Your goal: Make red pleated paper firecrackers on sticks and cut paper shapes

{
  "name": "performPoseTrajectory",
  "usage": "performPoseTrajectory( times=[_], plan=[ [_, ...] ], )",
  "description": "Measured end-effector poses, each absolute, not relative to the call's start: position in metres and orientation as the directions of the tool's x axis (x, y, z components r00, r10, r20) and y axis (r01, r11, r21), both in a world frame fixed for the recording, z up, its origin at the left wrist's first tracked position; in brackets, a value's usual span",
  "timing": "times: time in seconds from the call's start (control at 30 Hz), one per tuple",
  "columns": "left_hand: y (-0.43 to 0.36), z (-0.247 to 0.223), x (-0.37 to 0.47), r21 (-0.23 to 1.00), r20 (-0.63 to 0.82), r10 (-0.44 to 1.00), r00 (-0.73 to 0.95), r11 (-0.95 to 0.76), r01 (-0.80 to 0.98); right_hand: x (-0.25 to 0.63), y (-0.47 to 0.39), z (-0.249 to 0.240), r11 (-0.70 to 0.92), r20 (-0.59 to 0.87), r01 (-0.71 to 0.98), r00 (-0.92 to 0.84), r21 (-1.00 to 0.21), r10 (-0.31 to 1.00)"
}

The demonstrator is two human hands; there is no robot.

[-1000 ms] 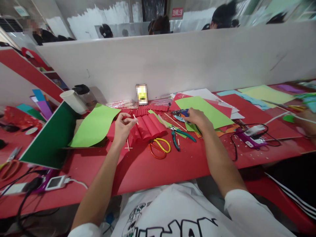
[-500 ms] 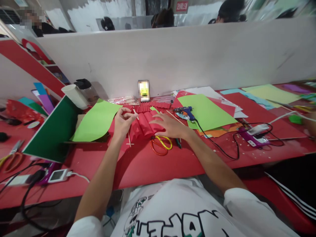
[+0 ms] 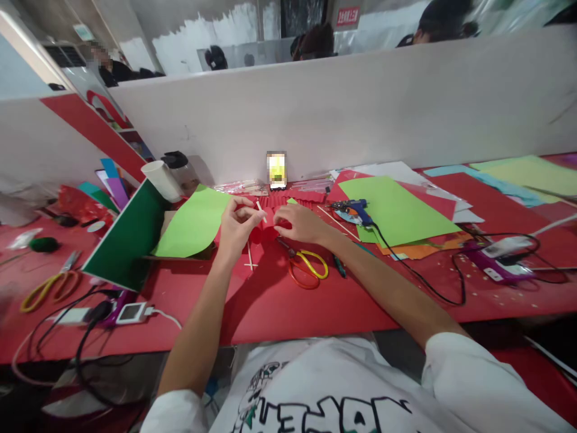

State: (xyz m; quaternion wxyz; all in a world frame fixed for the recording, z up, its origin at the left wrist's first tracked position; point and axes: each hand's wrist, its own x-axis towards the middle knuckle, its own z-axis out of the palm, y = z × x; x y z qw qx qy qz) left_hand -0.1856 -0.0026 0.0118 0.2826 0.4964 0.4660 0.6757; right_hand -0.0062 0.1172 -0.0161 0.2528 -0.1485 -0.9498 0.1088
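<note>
My left hand [image 3: 238, 225] is closed, thumb and fingertips pinched at a short thin white stick [image 3: 262, 210]. Folded red paper [image 3: 256, 234] lies bunched between my two hands. My right hand [image 3: 300, 224] has its fingers curled in on the right side of that paper, partly covering it. Just below my right hand lie scissors [image 3: 317, 264] with yellow and orange handles. Thin pale sticks [image 3: 249, 255] form a cross shape on the red table, under my left hand. Behind both hands runs a pleated red paper strip [image 3: 295, 197].
A blue glue gun [image 3: 360, 211] rests on green paper [image 3: 401, 210] at right, its cord trailing to a purple power strip [image 3: 500, 264]. A dark green board [image 3: 126, 240] leans at left beside a light green sheet [image 3: 193, 222]. A lit phone [image 3: 276, 170] stands against the partition [image 3: 360, 108].
My right hand has drawn in leftward and curled its fingers, and the red paper is gathered narrower. The scissors show more fully. My view has shifted left.
</note>
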Motion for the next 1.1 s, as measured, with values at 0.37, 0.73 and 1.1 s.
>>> performPoseTrajectory(
  times=[0.37,0.73,1.1],
  plan=[
    [-0.014,0.019,-0.194,0.845,0.351,0.887,-0.299,-0.162,0.510,-0.036,0.152,0.014,0.631,0.188,0.243,-0.823,-0.737,0.536],
    [-0.016,0.033,-0.176,0.621,0.274,0.914,-0.298,0.068,0.781,-0.043,0.167,0.021,0.608,0.154,0.251,-0.832,-0.754,0.534],
    [0.001,0.062,-0.181,0.435,0.147,0.943,-0.300,0.211,0.876,-0.042,0.174,0.021,0.580,0.123,0.272,-0.826,-0.768,0.551]
  ],
)
